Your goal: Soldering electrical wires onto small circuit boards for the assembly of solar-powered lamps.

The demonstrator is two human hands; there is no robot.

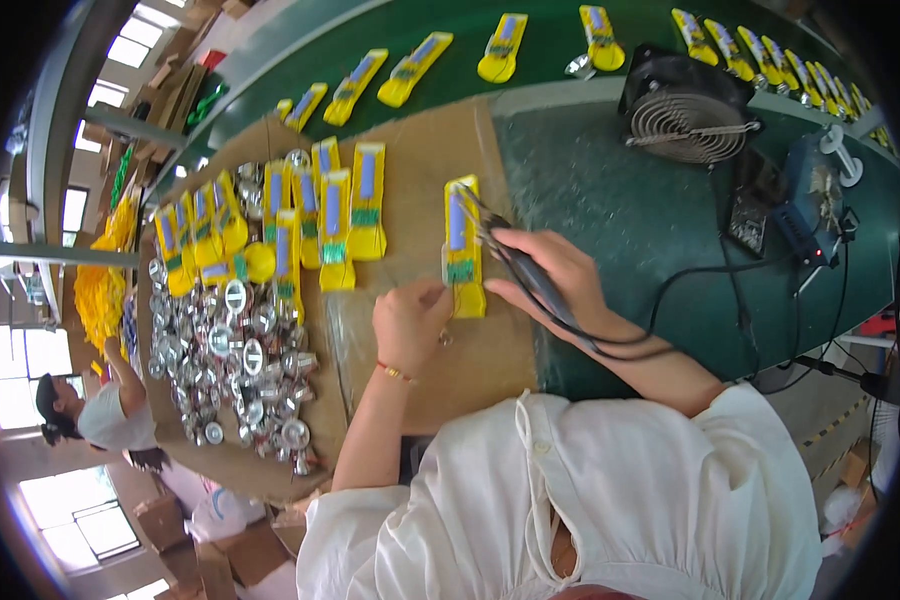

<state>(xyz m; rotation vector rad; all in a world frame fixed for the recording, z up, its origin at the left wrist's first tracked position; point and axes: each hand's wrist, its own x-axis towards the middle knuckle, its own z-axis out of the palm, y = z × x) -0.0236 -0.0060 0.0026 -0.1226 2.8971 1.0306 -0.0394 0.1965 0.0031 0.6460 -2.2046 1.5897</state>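
Observation:
A yellow plastic housing [466, 300] lies on the cardboard in front of me, with a lilac battery-like block [458, 220] and a small green circuit board [460, 270] on it. My right hand [560, 275] grips a soldering iron [532, 280] by its dark handle. The iron's front end slants up-left over the housing's upper part. At the housing's lower left edge, my left hand [412, 322] is closed in a pinch. What its fingers hold is hidden, though a small shiny piece [445, 339] shows just below them.
Left of my hands are several similar yellow housings [367, 235] and a heap of silver lamp-like parts [225, 340]. More housings lie on the green belt [550, 85] beyond. A fan [685, 115] and blue soldering station [810, 205] stand right; the iron's cable [660, 300] loops near my forearm. Another person [110, 410] is far left.

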